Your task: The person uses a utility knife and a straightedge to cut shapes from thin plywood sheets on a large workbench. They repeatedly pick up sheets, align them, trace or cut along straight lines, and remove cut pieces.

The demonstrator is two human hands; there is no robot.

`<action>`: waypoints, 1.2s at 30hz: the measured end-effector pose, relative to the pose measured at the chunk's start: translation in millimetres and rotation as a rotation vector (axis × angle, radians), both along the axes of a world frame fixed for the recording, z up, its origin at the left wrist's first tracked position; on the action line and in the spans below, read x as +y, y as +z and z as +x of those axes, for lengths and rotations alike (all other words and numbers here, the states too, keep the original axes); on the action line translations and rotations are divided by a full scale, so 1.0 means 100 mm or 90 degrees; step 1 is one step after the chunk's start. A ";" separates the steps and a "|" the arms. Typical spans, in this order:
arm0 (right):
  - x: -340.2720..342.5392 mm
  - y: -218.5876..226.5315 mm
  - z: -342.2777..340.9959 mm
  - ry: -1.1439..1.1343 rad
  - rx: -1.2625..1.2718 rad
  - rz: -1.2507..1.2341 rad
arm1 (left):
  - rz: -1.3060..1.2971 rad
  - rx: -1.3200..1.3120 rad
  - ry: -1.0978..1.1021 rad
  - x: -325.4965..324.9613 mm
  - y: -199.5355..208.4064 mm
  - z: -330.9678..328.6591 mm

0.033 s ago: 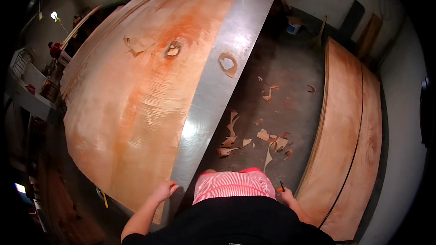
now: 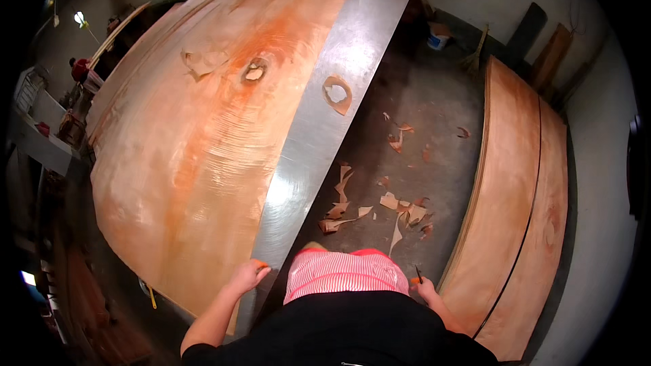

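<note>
Clearly, the broad veneer sheet [image 2: 203, 210] takes up most of my view, spread over the metal table [image 2: 312, 129], with a bare strip of metal along its right side. Thin as it looks, I judge that a tug at its near corner could split it along the grain, or start a tear from the dark-rimmed knot hole [image 2: 263, 66] towards its far half. Well apart on the right lies a stack of sheets [image 2: 505, 183] with a long dark gap running down it; I would mind a step back against its edge, which could chip it. My left hand [image 2: 245, 276] is by the border of sheet and metal, its fingers curled together with something orange at the tips; I cannot tell whether that grip holds anything or presses on the wood. My right hand [image 2: 426, 290] is low beside the body, its grip closed around a thin dark tool [image 2: 419, 274] that points up; swung carelessly, it could nick the leg or score the sheet. Torn scraps [image 2: 415, 214] litter the floor [image 2: 434, 122] ahead, and a foot set on them could slip. Smaller still, a ring-shaped offcut [image 2: 342, 106] lies on the metal and could snag under a shifted sheet.
</note>
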State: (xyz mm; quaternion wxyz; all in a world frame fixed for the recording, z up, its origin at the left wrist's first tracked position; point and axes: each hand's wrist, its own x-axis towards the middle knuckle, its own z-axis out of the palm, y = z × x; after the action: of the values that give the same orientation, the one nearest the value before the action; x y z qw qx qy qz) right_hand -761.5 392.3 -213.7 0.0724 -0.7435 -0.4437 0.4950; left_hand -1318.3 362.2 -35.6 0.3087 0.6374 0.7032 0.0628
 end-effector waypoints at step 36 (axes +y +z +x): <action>6.02 2.18 -2.38 0.482 -0.030 0.315 | -0.081 -0.771 0.551 5.06 -0.04 0.37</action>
State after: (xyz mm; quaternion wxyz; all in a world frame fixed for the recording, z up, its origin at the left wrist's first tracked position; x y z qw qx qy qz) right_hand -999.4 994.3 4.5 0.0515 -0.5002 -0.7910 0.3486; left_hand -1280.8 867.7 -39.5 0.6260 0.1385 0.6001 0.4783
